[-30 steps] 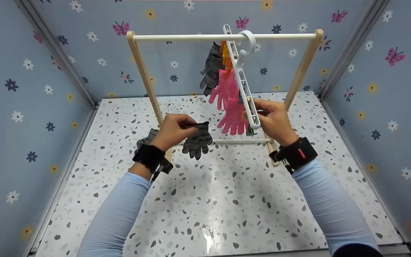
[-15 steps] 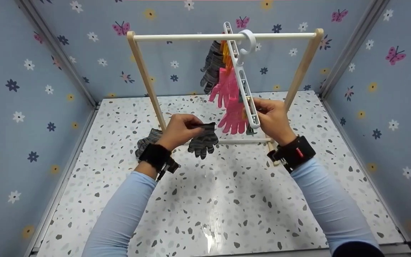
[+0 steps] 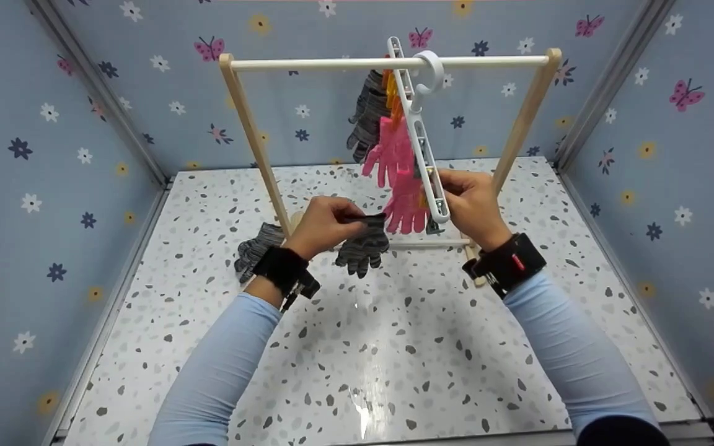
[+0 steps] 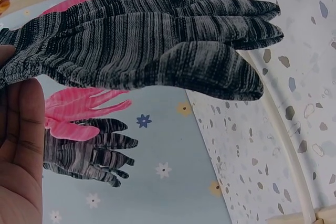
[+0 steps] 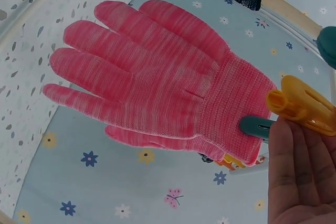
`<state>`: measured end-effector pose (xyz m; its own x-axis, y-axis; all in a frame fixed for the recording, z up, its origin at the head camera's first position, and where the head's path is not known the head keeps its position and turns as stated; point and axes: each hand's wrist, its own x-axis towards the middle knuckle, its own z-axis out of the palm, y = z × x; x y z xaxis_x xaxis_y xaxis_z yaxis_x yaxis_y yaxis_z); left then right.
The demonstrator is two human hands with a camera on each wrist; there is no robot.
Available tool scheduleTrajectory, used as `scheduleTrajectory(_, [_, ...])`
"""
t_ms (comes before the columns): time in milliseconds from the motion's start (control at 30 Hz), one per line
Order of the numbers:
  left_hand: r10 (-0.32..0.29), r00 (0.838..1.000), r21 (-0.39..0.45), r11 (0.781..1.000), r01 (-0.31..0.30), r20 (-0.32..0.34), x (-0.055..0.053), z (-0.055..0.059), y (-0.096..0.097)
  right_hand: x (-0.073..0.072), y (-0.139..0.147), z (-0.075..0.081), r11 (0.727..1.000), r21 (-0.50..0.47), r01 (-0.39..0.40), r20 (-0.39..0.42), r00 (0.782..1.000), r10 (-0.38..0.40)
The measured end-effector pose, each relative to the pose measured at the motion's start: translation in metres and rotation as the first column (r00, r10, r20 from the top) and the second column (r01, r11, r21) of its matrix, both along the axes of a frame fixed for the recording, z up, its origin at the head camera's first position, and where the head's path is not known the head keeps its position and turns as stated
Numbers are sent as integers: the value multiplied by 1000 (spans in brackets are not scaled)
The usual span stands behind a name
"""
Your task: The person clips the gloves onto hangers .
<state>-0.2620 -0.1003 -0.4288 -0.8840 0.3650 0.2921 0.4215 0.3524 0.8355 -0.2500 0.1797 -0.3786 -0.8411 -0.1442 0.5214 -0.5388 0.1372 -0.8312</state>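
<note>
My left hand pinches a grey-and-black knit glove by its cuff, fingers dangling down. In the left wrist view that glove stretches across the upper part. With my right hand I hold a yellow clothespin near the front end of a white clip hanger. A pink glove hangs beside it, its cuff caught by a dark green clothespin. Farther back hang another pink glove and striped grey gloves under orange clothespins.
The hanger hooks over the white bar of a wooden-sided rack. Another grey knit glove lies on the speckled surface, by the rack's left foot. Flower-patterned walls enclose the back and sides.
My left hand has moved to the right with the grey glove, bringing it nearer the hanger and the pink glove. My right hand has barely moved.
</note>
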Motion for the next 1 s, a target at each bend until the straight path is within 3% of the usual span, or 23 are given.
scheduleTrajectory(633, [-29, 999, -5, 1000, 29, -24, -4, 7, 21, -2, -6, -3, 999, -39, 8, -22, 1000, -9])
scheduleTrajectory(1000, [-51, 999, -23, 998, 51, -17, -4, 10, 30, -3, -8, -5, 996, -77, -37, -11, 999, 37])
